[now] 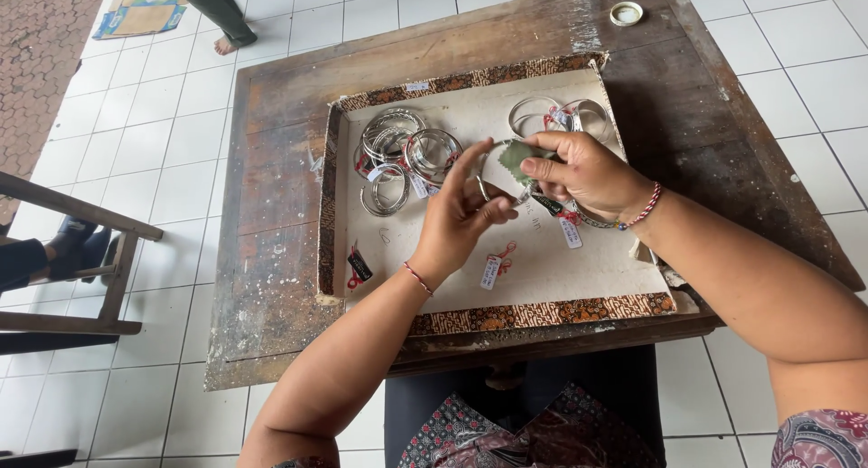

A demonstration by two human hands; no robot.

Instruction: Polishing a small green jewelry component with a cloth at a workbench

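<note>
Left hand (461, 210) pinches a thin, stiff, slippery silver bangle (488, 174) by its rim; at three o'clock the right hand (583, 174) presses a soft green cloth (517, 156) on it.

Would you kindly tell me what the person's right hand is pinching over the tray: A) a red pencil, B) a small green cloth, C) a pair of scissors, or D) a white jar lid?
B: the right hand pinches a small green cloth against a silver bangle that the left hand steadies above the tray.
</note>
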